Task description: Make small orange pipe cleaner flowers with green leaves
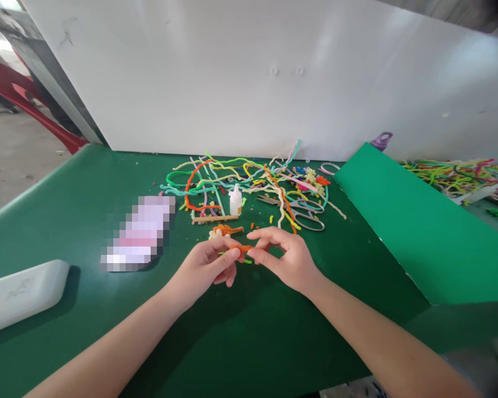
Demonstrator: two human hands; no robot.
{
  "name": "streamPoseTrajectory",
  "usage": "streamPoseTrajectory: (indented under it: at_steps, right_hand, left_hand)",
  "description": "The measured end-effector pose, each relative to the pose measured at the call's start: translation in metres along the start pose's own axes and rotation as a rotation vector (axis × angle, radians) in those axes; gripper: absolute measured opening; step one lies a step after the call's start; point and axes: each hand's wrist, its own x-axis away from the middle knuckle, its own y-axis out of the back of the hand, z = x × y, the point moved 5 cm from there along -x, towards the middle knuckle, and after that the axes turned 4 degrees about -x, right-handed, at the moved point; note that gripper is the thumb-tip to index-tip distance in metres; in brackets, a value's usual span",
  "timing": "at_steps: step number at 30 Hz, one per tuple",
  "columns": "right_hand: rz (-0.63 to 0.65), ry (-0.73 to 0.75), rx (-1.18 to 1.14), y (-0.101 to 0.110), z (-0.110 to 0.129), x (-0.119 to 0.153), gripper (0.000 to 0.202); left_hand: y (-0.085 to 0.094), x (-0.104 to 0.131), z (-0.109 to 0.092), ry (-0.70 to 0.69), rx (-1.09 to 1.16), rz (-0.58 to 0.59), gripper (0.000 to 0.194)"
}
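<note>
Between my two hands, over the green table, is a short orange fuzzy piece of yarn (242,249). My left hand (211,262) pinches it between thumb and fingers. At its right end my right hand (284,255) has thumb and a finger closed on it, while the index finger is lifted. Just beyond my fingers lie an orange looped yarn piece (227,229) and a cream yarn piece (217,235), partly hidden by my left hand. Behind them stands a small white bottle (235,200) beside a thin wooden stick (214,219). Scissors (305,210) lie open to the right.
Tangled coloured yarn strands (232,171) spread across the back. A blurred pinkish object (143,232) and a white case (29,296) lie left. At right a green board (431,232) lies on the table (216,354), with more strands (448,179) beyond. A white panel (232,83) rises behind.
</note>
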Motion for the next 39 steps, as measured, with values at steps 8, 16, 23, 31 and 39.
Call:
streamPoseTrajectory:
  at_steps: [8,16,23,31,39]
  right_hand:
    - [0.037,-0.035,-0.108,-0.002,-0.005,-0.004,0.010]
    - [0.025,-0.097,-0.224,-0.002,-0.008,-0.004,0.011]
    - [-0.030,-0.360,-0.679,-0.007,-0.025,-0.005,0.019]
    - [-0.024,-0.538,-0.860,-0.018,-0.036,-0.001,0.015]
    - [0.035,-0.364,-0.744,-0.016,-0.025,-0.003,0.013]
  left_hand:
    - [0.006,0.001,-0.004,-0.035,0.118,-0.111,0.025]
    - [0.010,0.001,-0.005,-0.065,0.155,-0.155,0.030]
    - [0.010,-0.001,-0.004,-0.093,0.175,-0.152,0.022]
    - [0.009,-0.002,-0.003,-0.099,0.106,-0.158,0.016]
    - [0.010,-0.002,-0.001,-0.071,0.089,-0.199,0.017]
